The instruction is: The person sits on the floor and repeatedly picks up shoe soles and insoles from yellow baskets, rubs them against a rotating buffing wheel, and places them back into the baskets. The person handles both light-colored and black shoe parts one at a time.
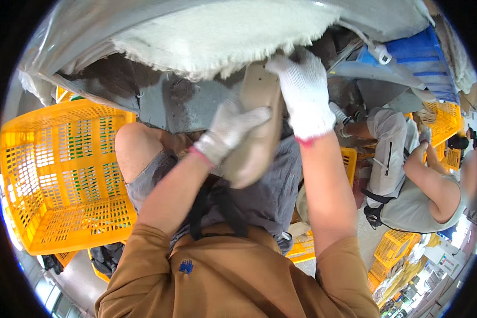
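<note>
A long tan sole-shaped piece [259,135] slants across in front of me, its near end above my lap and its far end just under a white fluffy pad with a frayed edge [222,34]. My left hand [230,130], in a white knit glove, grips its left side with the thumb across the top. At the far right of the piece is my gloved right hand [305,87], fingers curled by its edge and close to the pad. The right fingertips are partly hidden, and motion smears both hands and the piece.
A large yellow plastic crate [69,175] stands at my left. Grey sheeting [69,37] hangs around the pad, over a dusty grey surface [188,103]. A blue ribbed panel [421,61] is at the far right. Another person [413,185] sits at my right beside yellow crates [392,246].
</note>
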Demonstrator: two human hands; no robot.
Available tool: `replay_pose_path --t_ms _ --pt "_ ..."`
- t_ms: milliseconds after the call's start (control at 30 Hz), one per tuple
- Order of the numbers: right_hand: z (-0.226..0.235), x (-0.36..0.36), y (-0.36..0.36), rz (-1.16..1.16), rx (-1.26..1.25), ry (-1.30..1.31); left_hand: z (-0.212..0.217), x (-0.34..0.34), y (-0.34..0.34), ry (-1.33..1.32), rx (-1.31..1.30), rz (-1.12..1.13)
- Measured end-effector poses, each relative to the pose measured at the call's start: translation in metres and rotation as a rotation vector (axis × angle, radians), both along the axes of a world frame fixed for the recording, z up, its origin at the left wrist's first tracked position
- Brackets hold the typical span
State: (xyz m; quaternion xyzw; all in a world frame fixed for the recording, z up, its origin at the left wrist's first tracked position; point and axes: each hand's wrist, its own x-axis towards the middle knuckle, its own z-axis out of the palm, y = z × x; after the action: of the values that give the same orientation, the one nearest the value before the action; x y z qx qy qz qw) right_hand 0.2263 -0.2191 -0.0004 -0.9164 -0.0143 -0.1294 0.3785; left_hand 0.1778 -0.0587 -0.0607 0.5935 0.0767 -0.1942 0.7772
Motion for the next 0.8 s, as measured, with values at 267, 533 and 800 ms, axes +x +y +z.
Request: replay_pose_path --t_ms 267,533,800 --pt "0.075 -0.103 -0.007 0.400 -0.956 -0.103 -0.020 0.047 -0.028 0.026 -0.465 0.083" --pt "-0.010 -0.160 0.048 0.483 -0.454 -0.161 -0.012 0.011 0.033 0.367 -1.041 0.273" --pt "0.005 -0.041 0.090 0.238 -0.685 -0.385 -0.072 0.047 0.015 -0.216 -0.042 0.329"
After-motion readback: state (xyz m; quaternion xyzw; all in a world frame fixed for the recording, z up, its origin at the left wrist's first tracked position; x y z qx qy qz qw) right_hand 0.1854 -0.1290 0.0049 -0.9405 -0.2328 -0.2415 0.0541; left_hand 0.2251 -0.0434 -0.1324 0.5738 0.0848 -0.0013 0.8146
